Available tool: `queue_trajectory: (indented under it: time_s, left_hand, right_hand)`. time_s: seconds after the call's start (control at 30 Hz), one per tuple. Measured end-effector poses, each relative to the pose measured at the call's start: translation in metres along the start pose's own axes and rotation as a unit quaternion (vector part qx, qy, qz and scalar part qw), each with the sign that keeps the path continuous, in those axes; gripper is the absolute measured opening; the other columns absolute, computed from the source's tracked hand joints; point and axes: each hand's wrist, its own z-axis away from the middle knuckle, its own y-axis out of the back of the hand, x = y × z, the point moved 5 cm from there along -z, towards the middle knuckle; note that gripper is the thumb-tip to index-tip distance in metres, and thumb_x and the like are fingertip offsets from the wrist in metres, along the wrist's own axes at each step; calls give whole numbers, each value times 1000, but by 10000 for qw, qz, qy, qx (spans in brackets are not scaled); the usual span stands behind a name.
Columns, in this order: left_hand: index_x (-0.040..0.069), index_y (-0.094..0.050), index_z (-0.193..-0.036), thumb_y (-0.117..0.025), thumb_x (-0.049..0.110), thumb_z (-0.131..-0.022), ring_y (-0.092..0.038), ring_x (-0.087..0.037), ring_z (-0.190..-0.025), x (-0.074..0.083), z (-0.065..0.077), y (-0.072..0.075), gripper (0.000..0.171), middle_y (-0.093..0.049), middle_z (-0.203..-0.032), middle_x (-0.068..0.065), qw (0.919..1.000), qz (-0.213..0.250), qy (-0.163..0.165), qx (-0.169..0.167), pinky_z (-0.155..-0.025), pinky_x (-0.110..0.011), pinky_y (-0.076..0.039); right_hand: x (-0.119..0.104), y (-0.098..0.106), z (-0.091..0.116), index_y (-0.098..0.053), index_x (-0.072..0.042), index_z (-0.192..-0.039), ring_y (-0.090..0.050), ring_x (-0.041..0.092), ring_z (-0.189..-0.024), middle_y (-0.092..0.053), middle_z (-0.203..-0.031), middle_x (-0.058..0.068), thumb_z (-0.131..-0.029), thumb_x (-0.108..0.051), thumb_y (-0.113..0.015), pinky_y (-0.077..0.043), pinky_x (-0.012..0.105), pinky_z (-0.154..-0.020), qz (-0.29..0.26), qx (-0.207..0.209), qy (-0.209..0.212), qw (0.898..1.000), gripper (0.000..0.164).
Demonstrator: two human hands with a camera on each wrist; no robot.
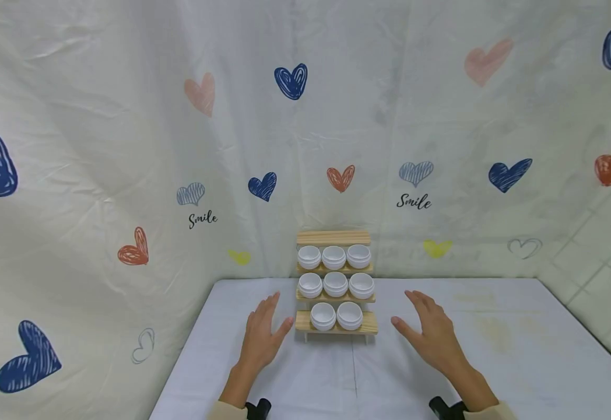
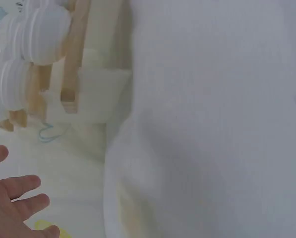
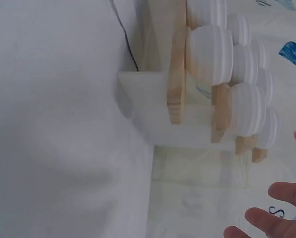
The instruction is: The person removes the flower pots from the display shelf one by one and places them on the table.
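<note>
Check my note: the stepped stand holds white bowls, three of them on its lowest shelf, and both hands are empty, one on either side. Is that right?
Not quite: the lowest shelf holds two white bowls, not three, as the head view shows. The rest is right: the left hand and right hand are empty, one on either side of the stepped stand.

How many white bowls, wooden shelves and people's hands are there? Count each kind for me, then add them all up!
White bowls: 8
Wooden shelves: 4
Left hand and right hand: 2
Total: 14
</note>
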Motion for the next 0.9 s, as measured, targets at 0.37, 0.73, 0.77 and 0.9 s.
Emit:
queue_trajectory:
  time_s: [0.37, 0.73, 0.77, 0.9]
  left_hand:
    - [15, -42, -157, -60, 38, -103, -49, -38, -142, 4, 6, -29, 61, -50, -156, -12, 9884, 1479, 200, 283, -115, -60, -42]
    - [16, -48, -153, -62, 31, -103, -57, -41, -132, -5, 2, -50, 54, -62, -141, -21, 9550, 2845, 837, 78, -108, -59, -49]
    - [18, -48, -152, -63, 30, -103, -58, -39, -132, -6, 1, -52, 53, -63, -140, -20, 9512, 2953, 896, 47, -108, -56, -50]
    - [16, -49, -152, -64, 24, -102, -62, -34, -127, -8, -1, -59, 52, -65, -136, -21, 9442, 3149, 967, -24, -103, -42, -55]
  right_hand:
    - [-6, -29, 4, -42, -4, -152, -51, 43, -131, -47, -150, 22, -100, -41, -65, -46, 67, -98, -1004, -155, -445, 9938, 69]
    - [-14, -44, 6, -43, -4, -151, -52, 42, -130, -50, -149, 21, -100, -37, -66, -47, 65, -101, -1712, -157, -552, 9836, 65]
    - [-14, -46, 6, -43, -5, -150, -52, 42, -130, -50, -149, 20, -100, -37, -66, -47, 65, -102, -1742, -178, -582, 9828, 65]
    - [-16, -51, 7, -43, -6, -150, -53, 41, -131, -51, -150, 19, -100, -38, -67, -47, 64, -102, -1818, -256, -687, 9806, 64]
